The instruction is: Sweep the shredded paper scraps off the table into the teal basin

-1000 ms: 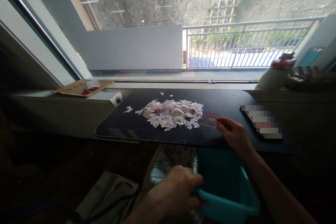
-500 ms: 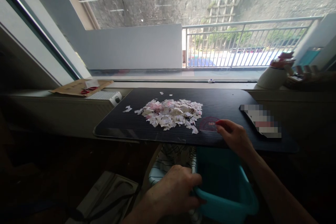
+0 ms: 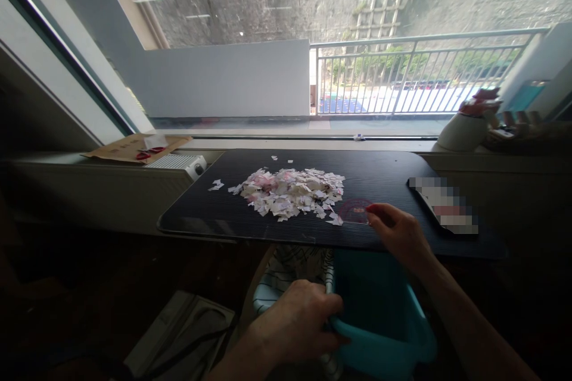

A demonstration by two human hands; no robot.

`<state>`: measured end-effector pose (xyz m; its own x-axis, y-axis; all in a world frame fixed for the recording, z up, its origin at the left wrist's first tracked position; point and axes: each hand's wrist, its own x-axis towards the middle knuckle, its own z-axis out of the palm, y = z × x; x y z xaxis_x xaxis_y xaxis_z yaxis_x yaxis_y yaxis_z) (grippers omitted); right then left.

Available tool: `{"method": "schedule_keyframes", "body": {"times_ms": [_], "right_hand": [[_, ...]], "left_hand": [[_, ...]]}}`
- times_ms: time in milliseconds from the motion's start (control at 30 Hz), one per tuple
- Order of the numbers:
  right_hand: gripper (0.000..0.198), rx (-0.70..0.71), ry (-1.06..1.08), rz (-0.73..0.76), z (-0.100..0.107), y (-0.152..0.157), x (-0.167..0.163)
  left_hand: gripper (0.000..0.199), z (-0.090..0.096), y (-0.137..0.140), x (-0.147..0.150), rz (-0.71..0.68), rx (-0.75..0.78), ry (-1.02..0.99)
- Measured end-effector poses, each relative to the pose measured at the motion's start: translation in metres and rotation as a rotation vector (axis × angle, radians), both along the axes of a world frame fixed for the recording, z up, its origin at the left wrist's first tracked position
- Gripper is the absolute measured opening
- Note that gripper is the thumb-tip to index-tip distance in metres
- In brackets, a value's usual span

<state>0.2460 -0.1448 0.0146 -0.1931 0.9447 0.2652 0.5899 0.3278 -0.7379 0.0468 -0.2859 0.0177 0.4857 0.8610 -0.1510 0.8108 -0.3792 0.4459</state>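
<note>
Viewed from my remote post, item one: right hand (image 3: pixel 397 229), thumb and fingers pinched together on the right end of a clear plastic sheet (image 3: pixel 355 212) with red arc markings, which lies low over the black table (image 3: pixel 379 172). Item two: paper scraps (image 3: pixel 290 193), one heap at mid-table, its near right fringe seeming to meet the sheet's left end; strays (image 3: pixel 216 184) lie apart to the left. Item three: left hand (image 3: pixel 297 312), clamped on the near left rim of a teal bin (image 3: pixel 379 339), just below the table's near edge, beside striped cloth (image 3: pixel 268 292). Handling notes, my judgement: I would hold the sheet's lower edge flush with the tabletop, since thin scraps could slip beneath a raised one; take shallow bites from the fringe, as deep ones may scatter the heap; press lightly, lest the plastic bow; and hold the bin firmly against tipping.
</note>
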Motion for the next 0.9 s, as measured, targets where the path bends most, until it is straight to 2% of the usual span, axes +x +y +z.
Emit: {"method": "schedule_keyframes", "body": {"times_ms": [133, 333, 667, 900], "right_hand": [[0.026, -0.039, -0.001, 0.078, 0.001, -0.003, -0.001], [0.028, -0.057, 0.049, 0.025, -0.001, -0.002, 0.004], [0.028, -0.047, 0.094, 0.082, 0.001, -0.01, 0.003], [0.026, -0.046, 0.02, 0.148, -0.002, -0.014, -0.004]], "left_hand": [[0.023, 0.001, 0.001, 0.0, 0.009, 0.0, 0.0], [0.024, 0.0, 0.001, 0.0, 0.004, 0.007, 0.002], [0.023, 0.001, 0.001, 0.003, -0.034, -0.005, 0.016], [0.027, -0.001, 0.001, 0.005, -0.058, 0.049, 0.029]]}}
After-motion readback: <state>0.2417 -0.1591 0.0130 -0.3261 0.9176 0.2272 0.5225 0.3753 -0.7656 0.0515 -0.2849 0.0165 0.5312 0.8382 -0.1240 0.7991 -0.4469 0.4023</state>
